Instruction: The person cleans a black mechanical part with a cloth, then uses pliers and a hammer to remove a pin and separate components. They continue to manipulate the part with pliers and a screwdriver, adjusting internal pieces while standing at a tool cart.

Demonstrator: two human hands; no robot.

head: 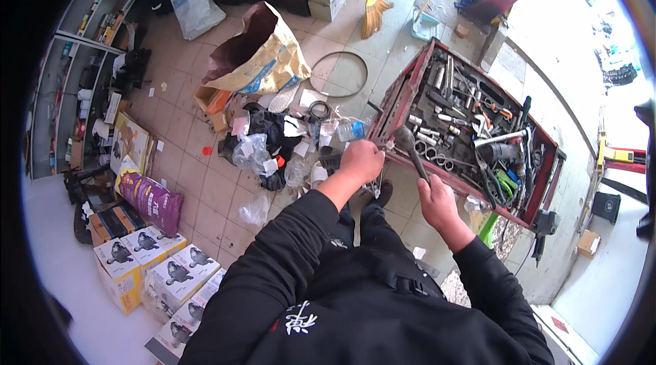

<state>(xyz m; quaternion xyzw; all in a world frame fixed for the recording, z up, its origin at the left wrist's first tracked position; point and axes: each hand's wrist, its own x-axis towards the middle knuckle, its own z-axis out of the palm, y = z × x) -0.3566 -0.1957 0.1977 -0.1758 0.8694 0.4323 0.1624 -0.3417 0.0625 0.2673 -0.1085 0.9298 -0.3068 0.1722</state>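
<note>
In my right hand is the handle of a dark metal hammer, its rounded head raised over the near left corner of a red metal tool cart. My left hand is closed at that same corner, beside the cart's edge; what its fingers grip is too small to tell. The cart's top tray holds several ring wrenches, sockets, pliers, a ratchet and orange-handled tools, lying mixed together.
An impact gun hangs at the cart's near right corner. Left of the cart lie plastic wrappings, a water bottle, a large paper sack and a black belt loop. Boxes and shelves stand at the left; a broom is beyond.
</note>
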